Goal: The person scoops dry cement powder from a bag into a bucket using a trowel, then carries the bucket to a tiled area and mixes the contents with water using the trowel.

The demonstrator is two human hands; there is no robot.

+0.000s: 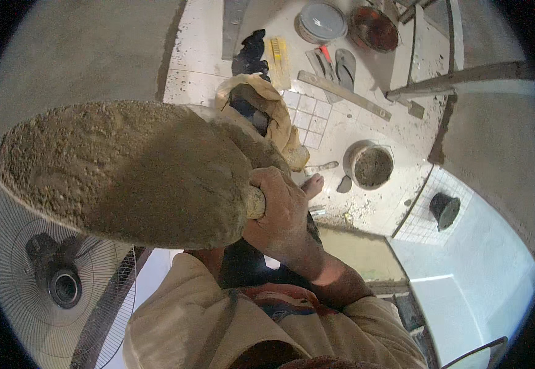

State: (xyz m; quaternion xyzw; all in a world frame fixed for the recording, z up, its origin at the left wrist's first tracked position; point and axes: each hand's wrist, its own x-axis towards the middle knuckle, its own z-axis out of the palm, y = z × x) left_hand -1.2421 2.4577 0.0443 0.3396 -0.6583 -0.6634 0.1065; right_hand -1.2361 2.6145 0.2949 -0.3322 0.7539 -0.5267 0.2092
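Right hand (279,212) clenched on handle of mortar-loaded board (126,172), raised close under camera | left hand hidden, grip impossible to tell | below on tiled floor (365,123): mortar bucket (372,165), trowel (324,166), sandals (336,64) | fan (52,277) lower left

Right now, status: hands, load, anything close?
Right hand shut on handle of mortar-loaded board. Left hand hidden behind board. Standing fan below left, mortar bucket on floor beyond.

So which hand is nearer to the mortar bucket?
Right. The right hand grips the loaded board by its handle, left of the mortar bucket; the left hand is hidden behind the board.
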